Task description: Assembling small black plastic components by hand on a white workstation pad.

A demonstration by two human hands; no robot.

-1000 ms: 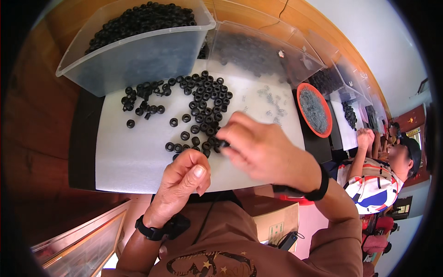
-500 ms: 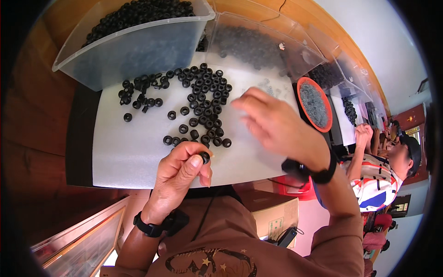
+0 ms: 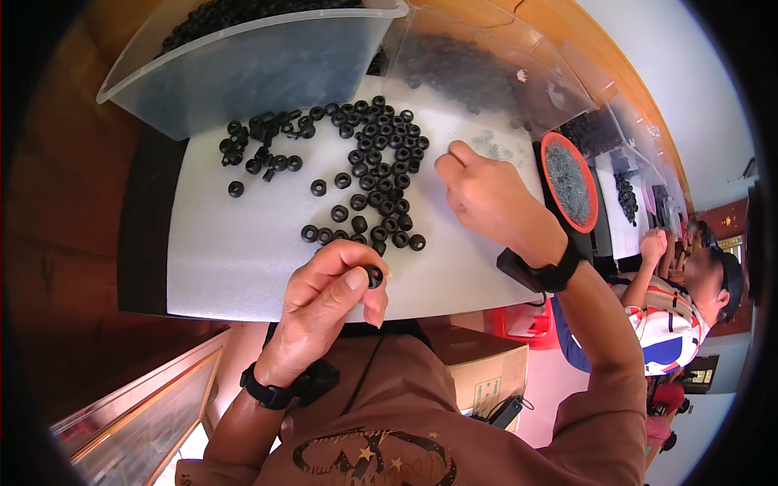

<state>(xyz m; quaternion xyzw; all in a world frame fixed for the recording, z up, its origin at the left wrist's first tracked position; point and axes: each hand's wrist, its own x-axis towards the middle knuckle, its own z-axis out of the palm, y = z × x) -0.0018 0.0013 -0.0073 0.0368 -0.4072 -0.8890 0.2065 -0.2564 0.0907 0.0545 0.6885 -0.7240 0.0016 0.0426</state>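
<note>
Near the front edge of the white-topped table, my left hand (image 3: 328, 293) pinches a round black bead-like part (image 3: 373, 277) with a hole in it between thumb and fingers. To its right and farther back, my right hand (image 3: 490, 194) is curled over the sheet, fingertips drawn together; whatever they may hold is hidden. Just beyond it lie small thin clear or grey pieces (image 3: 490, 146). A spread of black parts with holes (image 3: 381, 154) lies between and behind my hands. Toward the left is a cluster of black parts (image 3: 267, 139), some with stems.
A large translucent bin (image 3: 255, 77) of black parts stands at the back left, beside a clear bin (image 3: 466, 73). An orange-rimmed bowl (image 3: 594, 182) of fine grey pieces sits at right. Another person (image 3: 677, 308) works farther right. Below the table is a cardboard box (image 3: 494, 377).
My right hand has come to rest from a blurred motion, its fingers now drawn together near the small pieces. My left hand still holds the black part. The whole view has shifted slightly.
</note>
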